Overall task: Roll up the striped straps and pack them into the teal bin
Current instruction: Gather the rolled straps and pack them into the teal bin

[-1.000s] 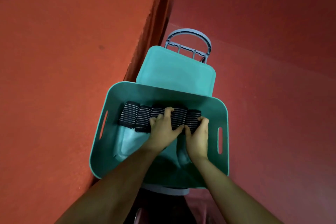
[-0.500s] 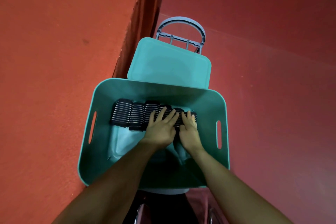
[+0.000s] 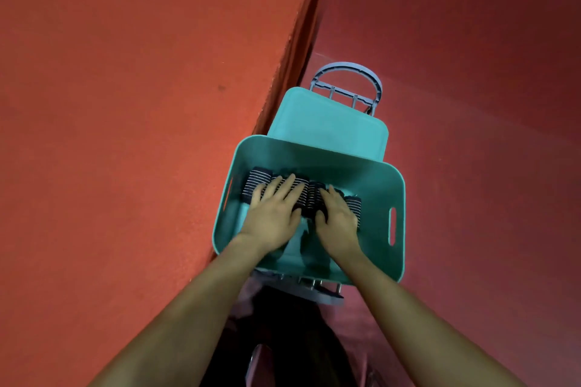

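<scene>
A person leans over a teal bin point(image 3: 382, 185) that stands against a red wall point(image 3: 125, 135), seen from above. Inside the bin, along its far wall, lies a row of rolled striped straps point(image 3: 259, 181), dark with thin pale stripes, packed side by side. The front half of the bin floor is bare.

Both hands are down inside the bin, on top of the row. The left hand point(image 3: 273, 209) lies flat with fingers straight and spread, pressing the rolls toward the bin's left end. The right hand point(image 3: 338, 214) rests palm down on the rolls toward the bin's right end; its fingers look mostly straight and grasp nothing, though their tips are hard to make out. One roll shows just past the right hand, another just past the left.

Beyond the bin's far wall leans a teal lid point(image 3: 327, 132), and behind that a grey curved handle point(image 3: 347, 72) of some frame.

The step in hand appears to be settling the rolls into a tight row. To do it well, the palms should press evenly downward and toward the far wall, so that no roll springs loose or uncoils, and the hands should lift straight up afterwards without dragging an end free.
</scene>
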`<state>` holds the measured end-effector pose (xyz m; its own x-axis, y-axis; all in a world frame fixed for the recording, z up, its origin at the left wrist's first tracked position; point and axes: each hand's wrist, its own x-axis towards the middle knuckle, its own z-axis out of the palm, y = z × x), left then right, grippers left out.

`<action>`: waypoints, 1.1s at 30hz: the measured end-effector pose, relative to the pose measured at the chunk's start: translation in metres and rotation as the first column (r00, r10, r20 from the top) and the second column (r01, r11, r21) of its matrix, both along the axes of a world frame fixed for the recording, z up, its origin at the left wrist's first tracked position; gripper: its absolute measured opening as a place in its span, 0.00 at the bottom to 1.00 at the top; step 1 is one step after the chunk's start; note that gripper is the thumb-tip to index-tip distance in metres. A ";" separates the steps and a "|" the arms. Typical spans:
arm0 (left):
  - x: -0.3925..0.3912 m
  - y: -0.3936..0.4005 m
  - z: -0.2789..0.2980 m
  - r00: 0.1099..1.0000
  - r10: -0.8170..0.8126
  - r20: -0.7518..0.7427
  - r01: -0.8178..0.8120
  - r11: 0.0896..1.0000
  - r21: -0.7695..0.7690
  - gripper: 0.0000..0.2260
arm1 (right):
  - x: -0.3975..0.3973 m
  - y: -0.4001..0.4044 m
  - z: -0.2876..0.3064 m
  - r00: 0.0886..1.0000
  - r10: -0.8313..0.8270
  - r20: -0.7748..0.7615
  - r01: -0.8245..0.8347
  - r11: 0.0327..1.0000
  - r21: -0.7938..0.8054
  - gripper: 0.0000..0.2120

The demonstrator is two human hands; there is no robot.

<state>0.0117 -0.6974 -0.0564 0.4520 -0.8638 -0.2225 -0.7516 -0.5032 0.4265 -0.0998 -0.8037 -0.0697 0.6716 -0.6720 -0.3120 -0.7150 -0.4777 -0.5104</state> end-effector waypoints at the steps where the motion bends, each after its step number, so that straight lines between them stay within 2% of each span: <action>1: 0.002 0.012 0.012 0.999 0.038 -0.002 -0.038 0.998 -0.057 0.24 | 0.004 0.009 0.011 0.999 0.024 0.021 -0.024 1.000 -0.009 0.24; 3: 0.004 0.042 0.033 0.992 0.122 -0.004 -0.122 0.986 -0.113 0.26 | 0.012 0.031 0.031 0.994 0.082 0.066 -0.081 0.997 -0.014 0.23; 5: 0.007 0.073 0.053 0.978 0.207 -0.006 -0.207 0.975 -0.082 0.28 | 0.024 0.055 0.050 0.984 0.140 0.111 -0.137 0.990 -0.031 0.24; 9: 0.019 0.144 0.082 0.920 0.391 0.020 -0.389 0.919 -0.065 0.24 | 0.060 0.109 0.081 0.939 0.302 0.167 -0.293 0.953 -0.073 0.22; 12: 0.016 0.208 0.093 0.850 0.526 0.034 -0.525 0.851 -0.037 0.25 | 0.080 0.166 0.090 0.879 0.444 0.177 -0.436 0.896 -0.080 0.24; 15: 0.006 0.279 0.100 0.738 0.673 0.051 -0.672 0.739 -0.040 0.26 | 0.096 0.234 0.093 0.788 0.593 0.166 -0.594 0.803 -0.049 0.25; 18: -0.009 0.347 0.102 0.607 0.793 0.053 -0.792 0.609 -0.048 0.26 | 0.108 0.303 0.094 0.672 0.718 0.181 -0.722 0.690 -0.055 0.24; 24: -0.060 0.489 0.089 0.296 0.953 0.063 -0.954 0.299 -0.033 0.27 | 0.109 0.454 0.084 0.376 0.909 0.178 -0.920 0.389 -0.043 0.23; 30: -0.126 0.603 0.064 -0.045 0.991 0.125 -0.999 -0.045 0.003 0.25 | 0.079 0.588 0.060 0.032 0.991 0.133 -0.999 0.028 0.032 0.22; 33: -0.153 0.646 0.046 -0.171 0.973 0.158 -0.981 -0.183 0.062 0.23 | 0.063 0.637 0.049 -0.093 0.992 0.081 -0.993 -0.098 0.071 0.22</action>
